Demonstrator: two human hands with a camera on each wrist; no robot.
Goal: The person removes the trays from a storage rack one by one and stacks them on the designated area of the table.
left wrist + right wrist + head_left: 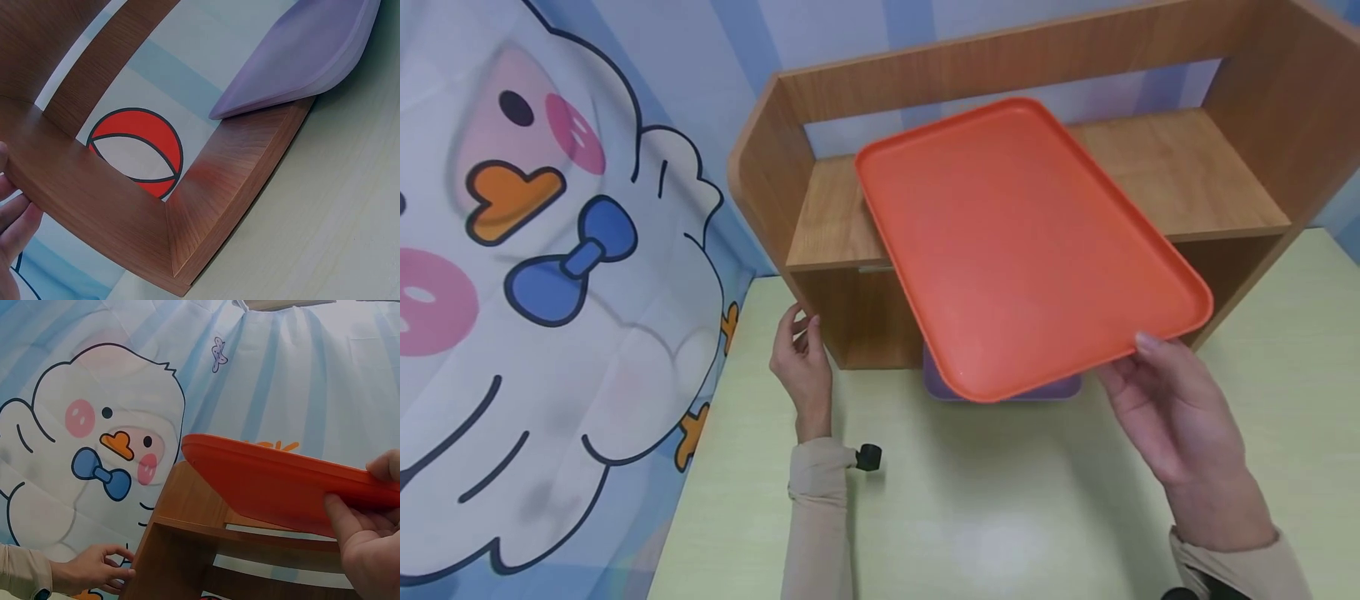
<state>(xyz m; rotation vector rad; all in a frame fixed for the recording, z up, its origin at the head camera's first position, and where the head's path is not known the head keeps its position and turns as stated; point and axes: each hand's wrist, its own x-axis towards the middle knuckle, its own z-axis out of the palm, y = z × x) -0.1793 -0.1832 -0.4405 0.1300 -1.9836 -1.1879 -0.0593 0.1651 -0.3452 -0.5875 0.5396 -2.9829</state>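
Probably light, stiff and slick, the tray [1022,242] suits the right hand [1183,425] pinching near its corner, while the left hand [805,371], relaxed, touches the shelf's [1180,167] left edge.

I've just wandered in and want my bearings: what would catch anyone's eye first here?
The bright orange tray, in the right hand in front of the wooden shelf, leaps out first. Next comes the big cartoon bird with a blue bow tie, filling the head view's left side.
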